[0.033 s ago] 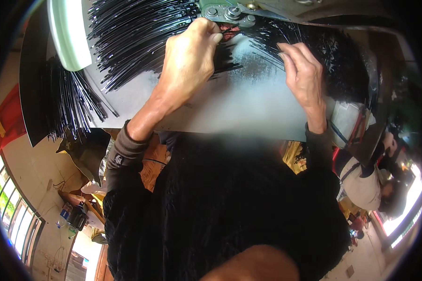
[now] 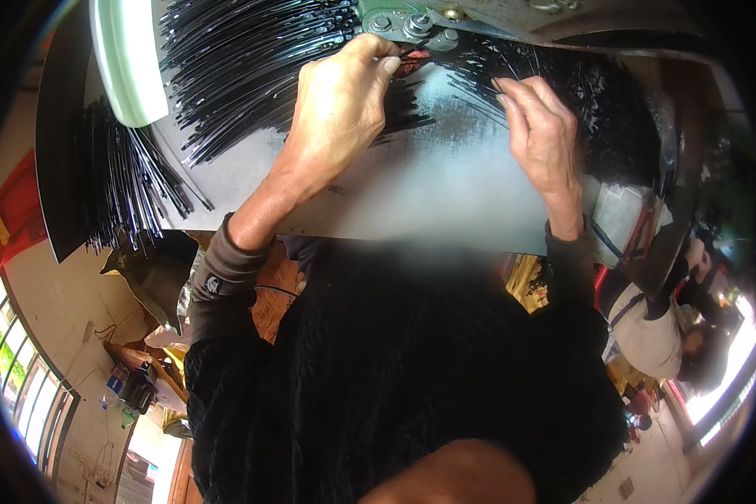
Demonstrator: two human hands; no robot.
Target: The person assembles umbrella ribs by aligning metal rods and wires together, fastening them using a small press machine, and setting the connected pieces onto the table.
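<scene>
1. Currently, nearest my camera: dark sleeves [image 2: 227,267] reaching across a grey table [image 2: 445,193].
2. Left hand [image 2: 340,109]: thumb and forefinger drawn together just beside a red part [image 2: 413,61]; I cannot tell whether anything is pinched.
3. Right hand [image 2: 546,126]: fingers curled, thumb near forefinger, at the ends of some black strips [image 2: 475,89]; I cannot tell if it grips them.
4. More strips: large heap [image 2: 244,71] left of the left hand; smaller bundle [image 2: 134,181] at the table's left end.
5. Past the hands: green bolted plate [image 2: 391,23].
6. Farther: person [image 2: 647,332] at right, barred window [image 2: 29,378] at left.
</scene>
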